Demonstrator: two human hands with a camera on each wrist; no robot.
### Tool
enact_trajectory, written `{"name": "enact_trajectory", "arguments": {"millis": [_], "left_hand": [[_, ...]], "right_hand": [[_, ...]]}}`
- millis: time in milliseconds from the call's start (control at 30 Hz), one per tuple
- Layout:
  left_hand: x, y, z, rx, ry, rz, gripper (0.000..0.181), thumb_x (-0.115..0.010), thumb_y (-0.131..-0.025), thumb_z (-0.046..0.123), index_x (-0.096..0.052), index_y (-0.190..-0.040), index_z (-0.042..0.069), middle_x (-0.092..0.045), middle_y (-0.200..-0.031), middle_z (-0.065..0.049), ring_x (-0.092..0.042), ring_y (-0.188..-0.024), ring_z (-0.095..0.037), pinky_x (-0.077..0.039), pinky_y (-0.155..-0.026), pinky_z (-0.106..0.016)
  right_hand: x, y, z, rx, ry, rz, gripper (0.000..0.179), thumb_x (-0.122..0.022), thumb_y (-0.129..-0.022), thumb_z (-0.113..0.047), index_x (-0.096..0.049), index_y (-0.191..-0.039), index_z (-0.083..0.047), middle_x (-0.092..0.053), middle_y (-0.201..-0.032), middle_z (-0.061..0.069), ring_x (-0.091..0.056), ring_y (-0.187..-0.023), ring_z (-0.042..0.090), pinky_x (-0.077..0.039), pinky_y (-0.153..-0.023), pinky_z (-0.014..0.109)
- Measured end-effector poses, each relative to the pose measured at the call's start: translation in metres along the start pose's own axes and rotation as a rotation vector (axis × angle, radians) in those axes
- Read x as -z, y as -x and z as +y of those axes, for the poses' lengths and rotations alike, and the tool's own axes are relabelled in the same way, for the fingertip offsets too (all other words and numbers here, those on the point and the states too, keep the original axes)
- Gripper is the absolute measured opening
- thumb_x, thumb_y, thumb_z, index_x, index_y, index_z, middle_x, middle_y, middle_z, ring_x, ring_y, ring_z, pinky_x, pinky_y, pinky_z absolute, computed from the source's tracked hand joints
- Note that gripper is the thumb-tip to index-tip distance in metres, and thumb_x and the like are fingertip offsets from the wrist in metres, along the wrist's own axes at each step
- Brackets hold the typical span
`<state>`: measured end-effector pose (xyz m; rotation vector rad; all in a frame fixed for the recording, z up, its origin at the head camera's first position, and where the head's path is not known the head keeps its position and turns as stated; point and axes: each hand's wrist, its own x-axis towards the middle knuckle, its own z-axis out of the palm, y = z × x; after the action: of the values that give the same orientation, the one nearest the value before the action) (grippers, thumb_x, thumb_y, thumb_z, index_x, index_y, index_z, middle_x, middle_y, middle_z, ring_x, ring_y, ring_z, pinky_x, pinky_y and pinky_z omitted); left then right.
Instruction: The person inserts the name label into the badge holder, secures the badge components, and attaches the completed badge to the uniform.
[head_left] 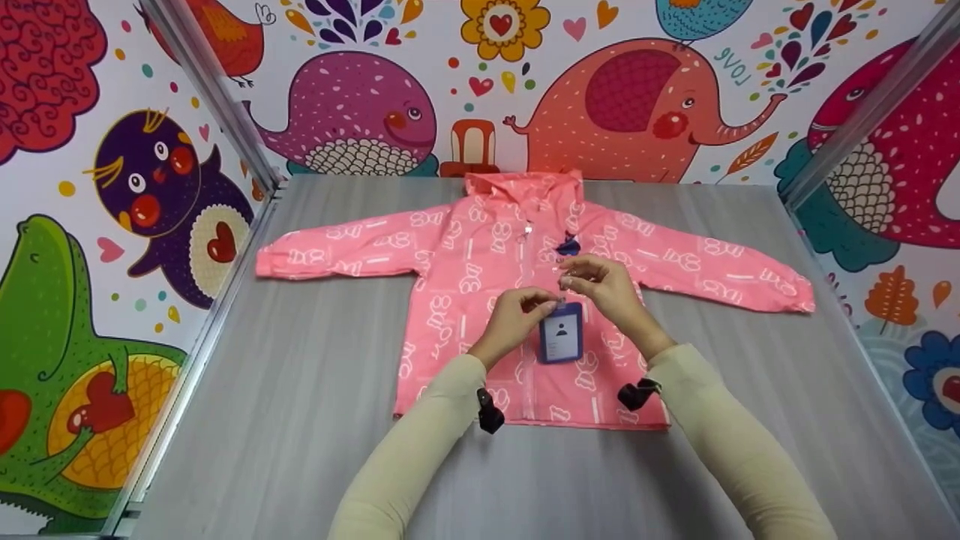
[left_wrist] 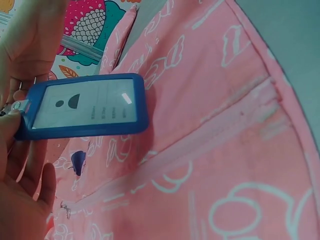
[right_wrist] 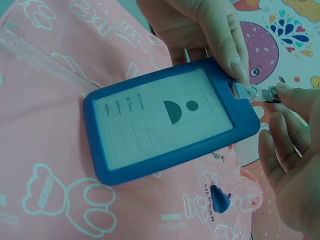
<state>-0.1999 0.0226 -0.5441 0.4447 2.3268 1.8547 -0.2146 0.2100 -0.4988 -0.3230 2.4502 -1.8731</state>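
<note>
An ID badge (head_left: 562, 334) in a blue frame hangs upright over the front of a pink hooded jacket (head_left: 465, 322), its printed card facing up. My left hand (head_left: 514, 319) pinches the badge's top corner between thumb and fingers. The clear strap with a metal snap (right_wrist: 252, 91) passes through the badge's slot. At the strap's far end my right hand (head_left: 611, 296) pinches the small metal clip, mostly hidden by the fingertips. Just beyond the hands, a dark blue decoration (head_left: 568, 246) shows on the jacket's chest, beside the zipper (head_left: 527, 232).
The jacket lies flat on a grey wood-grain table (head_left: 315, 405), sleeves spread to both sides and hood toward the back wall (head_left: 495, 90). Metal rails (head_left: 202, 97) edge the cartoon-printed panels. A small dark wrist camera (head_left: 490, 411) sits by the left cuff.
</note>
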Motion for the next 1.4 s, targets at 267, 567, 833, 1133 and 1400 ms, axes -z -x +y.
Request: {"name": "enact_trajectory", "arguments": {"millis": [267,567,833,1133,1400], "left_hand": [[-0.008,-0.015,0.001,0.023,-0.006,-0.011,0.016,-0.066,-0.094,0.014,-0.075,-0.106,0.008,-0.076,-0.103,-0.008,-0.065,-0.081,-0.006,-0.053,-0.076,-0.020],[-0.013,-0.032,0.002,0.046,-0.043,0.013,0.017,-0.067,-0.093,0.015,-0.076,-0.105,0.007,-0.077,-0.100,-0.009,-0.063,-0.077,-0.005,-0.052,-0.073,-0.017],[-0.018,-0.042,-0.003,0.038,-0.038,0.041,0.017,-0.067,-0.093,0.012,-0.075,-0.106,0.005,-0.076,-0.099,-0.011,-0.065,-0.079,-0.007,-0.053,-0.075,-0.018],[-0.019,-0.051,-0.008,0.036,-0.028,0.047,0.016,-0.067,-0.092,0.009,-0.075,-0.104,0.003,-0.076,-0.100,-0.013,-0.063,-0.079,-0.008,-0.053,-0.074,-0.019],[-0.020,-0.059,-0.009,0.020,-0.062,0.041,0.015,-0.067,-0.092,0.008,-0.076,-0.103,0.003,-0.077,-0.100,-0.012,-0.067,-0.086,-0.012,-0.053,-0.080,-0.020]], "right_hand": [[0.005,-0.001,-0.012,-0.052,-0.035,0.044,0.027,-0.067,-0.090,-0.002,-0.068,-0.115,0.008,-0.075,-0.111,0.013,-0.070,-0.090,0.005,-0.057,-0.083,0.020],[0.012,-0.012,0.000,-0.094,-0.084,0.114,0.028,-0.070,-0.089,-0.003,-0.069,-0.114,0.009,-0.068,-0.111,0.031,-0.072,-0.084,0.005,-0.058,-0.081,0.022],[0.015,-0.020,0.002,-0.138,-0.093,0.117,0.029,-0.067,-0.090,-0.001,-0.066,-0.116,0.011,-0.070,-0.112,0.028,-0.071,-0.085,0.006,-0.056,-0.081,0.020],[0.017,-0.029,0.009,-0.129,-0.102,0.130,0.026,-0.069,-0.088,-0.001,-0.068,-0.111,0.011,-0.076,-0.097,0.014,-0.069,-0.080,0.008,-0.057,-0.081,0.021],[0.016,-0.036,0.014,-0.135,-0.101,0.177,0.022,-0.071,-0.086,0.000,-0.071,-0.107,0.007,-0.072,-0.104,0.028,-0.069,-0.079,0.005,-0.057,-0.079,0.020]]}}
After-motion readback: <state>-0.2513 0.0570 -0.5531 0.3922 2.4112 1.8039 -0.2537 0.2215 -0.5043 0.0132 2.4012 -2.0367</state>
